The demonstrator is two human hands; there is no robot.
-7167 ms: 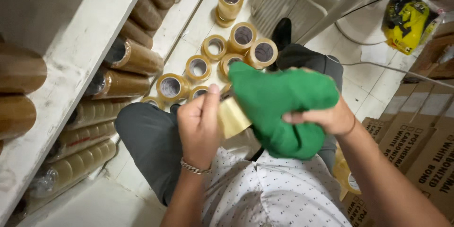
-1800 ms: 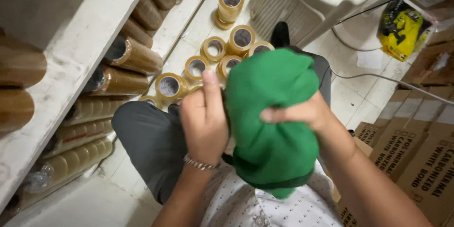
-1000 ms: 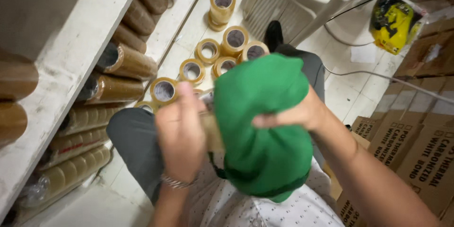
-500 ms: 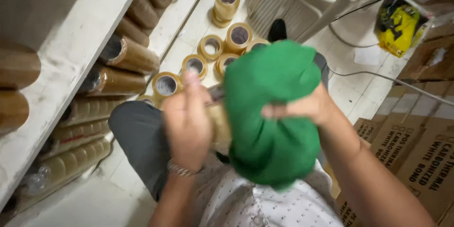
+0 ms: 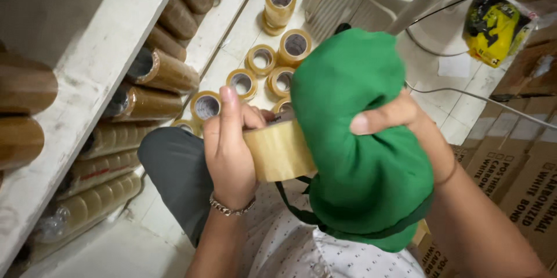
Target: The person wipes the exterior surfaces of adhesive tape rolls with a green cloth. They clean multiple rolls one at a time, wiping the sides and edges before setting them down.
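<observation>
Tape rolls [image 5: 262, 57] stand on the white tiled floor [image 5: 441, 110] beside the shelf [image 5: 87, 75]. Above them, the left hand [image 5: 229, 150] grips a tape roll [image 5: 278, 150]; the right hand [image 5: 406, 124] clutches a green cloth [image 5: 360, 156] against it.

Stockroom of a shop, white shelves [image 5: 98, 57] packed with tape rolls [image 5: 165, 72], stacked cardboard cartons [image 5: 522, 168]

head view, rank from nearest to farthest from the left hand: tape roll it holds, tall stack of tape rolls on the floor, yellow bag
1. tape roll, in the left hand.
2. tall stack of tape rolls, on the floor, upper middle.
3. yellow bag, far upper right.
</observation>
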